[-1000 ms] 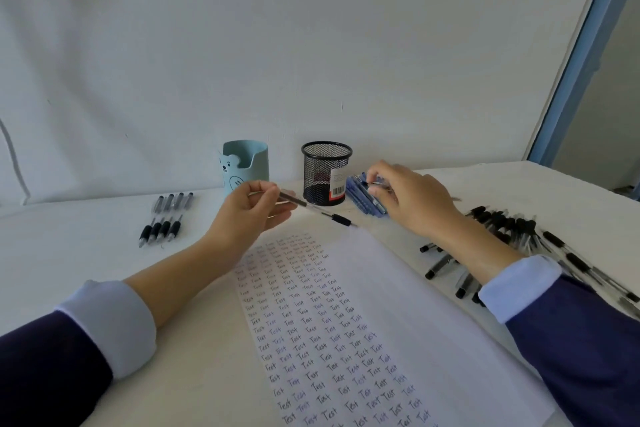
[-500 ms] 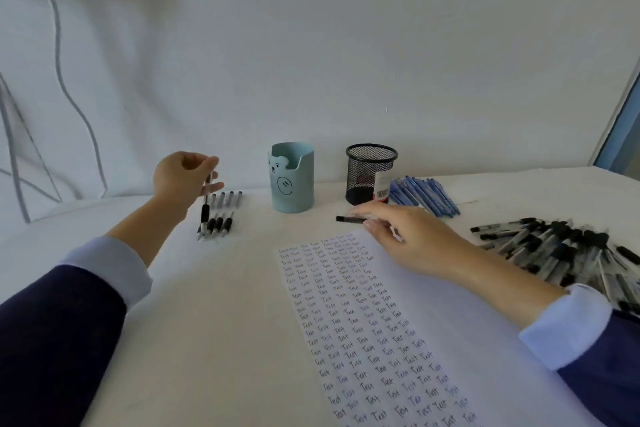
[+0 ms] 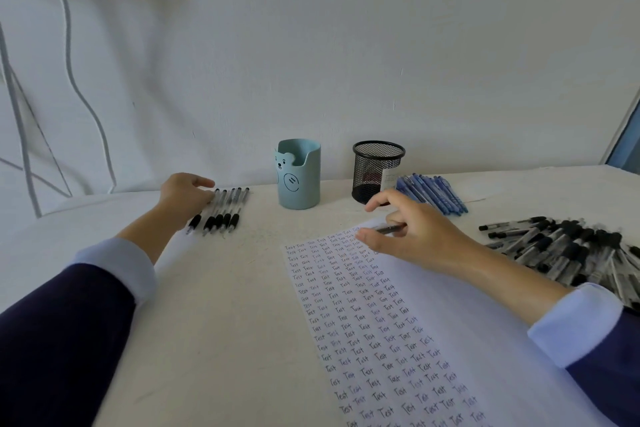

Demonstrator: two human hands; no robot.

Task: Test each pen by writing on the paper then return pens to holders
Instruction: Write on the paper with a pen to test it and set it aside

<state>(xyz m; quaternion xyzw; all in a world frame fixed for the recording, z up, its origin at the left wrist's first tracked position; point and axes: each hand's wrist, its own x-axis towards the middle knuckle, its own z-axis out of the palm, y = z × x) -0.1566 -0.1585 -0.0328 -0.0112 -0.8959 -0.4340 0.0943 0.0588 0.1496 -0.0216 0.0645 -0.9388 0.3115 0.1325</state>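
Note:
My left hand [image 3: 185, 198] rests at the far left on a row of black pens [image 3: 225, 215]. Its fingers cover the upper end of the leftmost black pen [image 3: 193, 222], which lies flat on the table. My right hand [image 3: 415, 236] hovers over the top edge of the paper [image 3: 467, 329], pinching a dark pen [image 3: 391, 228] that points left. The paper's left half is filled with rows of the word "Test". Behind stand a light blue bear holder [image 3: 299, 180] and a black mesh holder [image 3: 377, 166]; no pens show above either rim.
Several blue pens [image 3: 433, 196] lie right of the mesh holder. A large heap of black-capped pens [image 3: 568, 251] covers the table at the right. A white cable [image 3: 86, 104] hangs on the wall at the left. The wall runs close behind the holders.
My left hand carried its black pen left and laid it down beside the row. My right hand left the blue pens and took a dark pen at the paper's top. The view swung left.

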